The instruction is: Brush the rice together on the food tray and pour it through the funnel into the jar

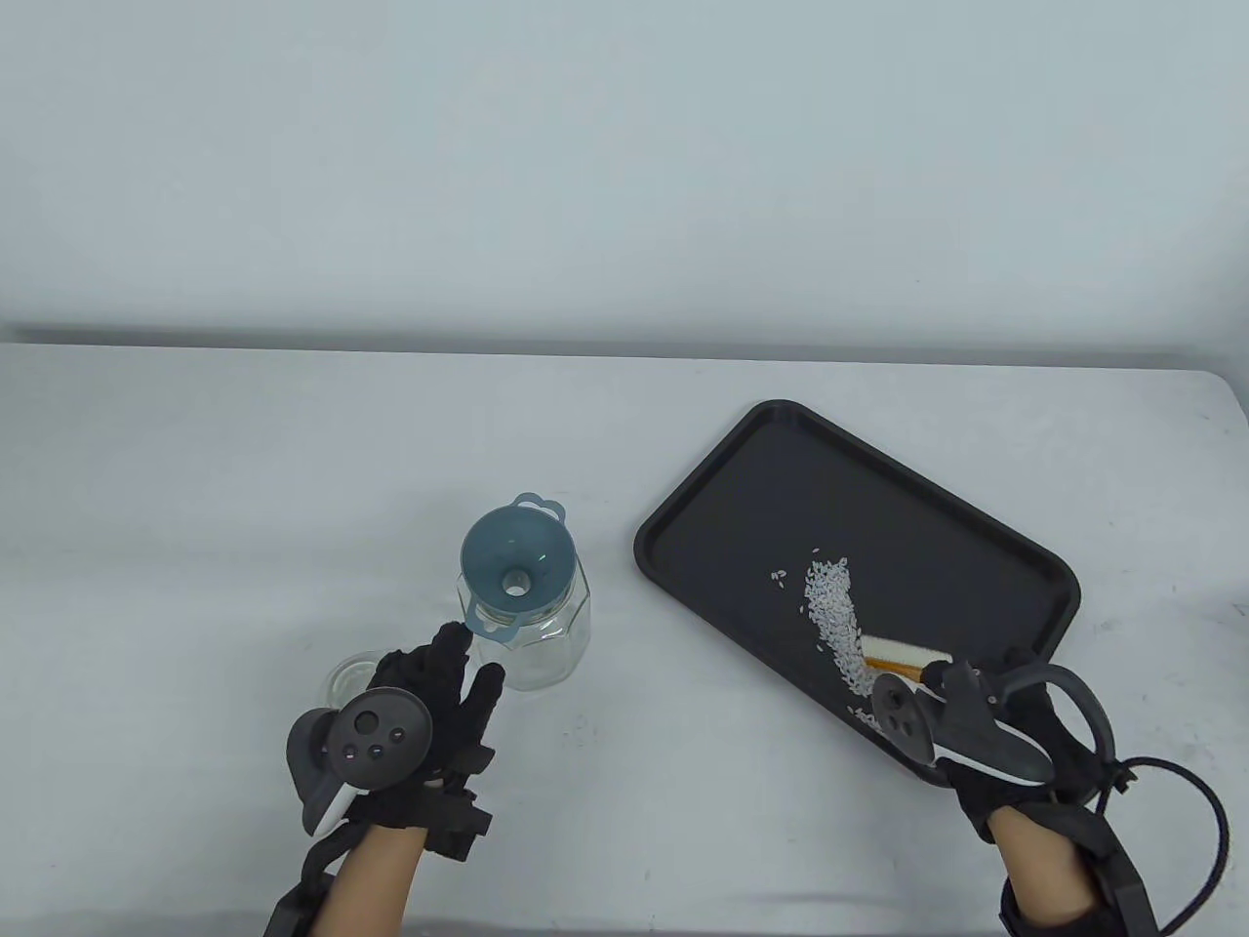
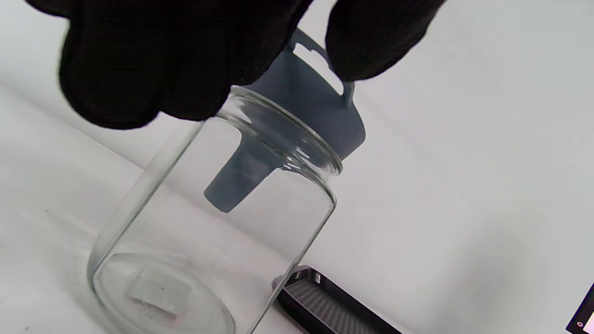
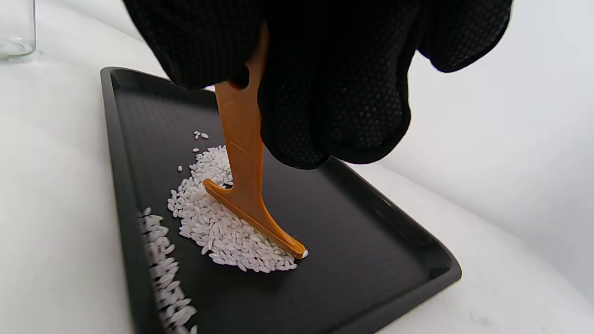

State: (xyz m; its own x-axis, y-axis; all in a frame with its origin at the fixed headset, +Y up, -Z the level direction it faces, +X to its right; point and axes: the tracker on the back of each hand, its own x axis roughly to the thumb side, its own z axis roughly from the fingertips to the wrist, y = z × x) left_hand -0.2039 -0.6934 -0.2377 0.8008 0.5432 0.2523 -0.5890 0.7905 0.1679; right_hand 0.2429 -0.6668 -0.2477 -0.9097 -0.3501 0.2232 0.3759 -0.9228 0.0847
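Note:
A black food tray (image 1: 742,488) lies at the right, with white rice (image 1: 831,610) heaped in a strip near its front edge. My right hand (image 1: 961,708) grips the orange handle of a small brush (image 1: 893,656). The brush head (image 3: 253,218) stands on the tray (image 3: 371,260) against the rice pile (image 3: 218,232). More grains (image 3: 160,273) lie along the rim. A clear glass jar (image 1: 546,644) holds a blue-grey funnel (image 1: 512,566) in its mouth. My left hand (image 1: 468,669) rests at the jar's near-left side with its fingers (image 2: 153,60) straight by the rim.
A round glass lid (image 1: 342,678) lies on the white table just left of the jar, partly under my left hand. A black cable (image 1: 1205,810) loops from the right wrist. A few stray grains (image 1: 779,576) sit further left on the tray.

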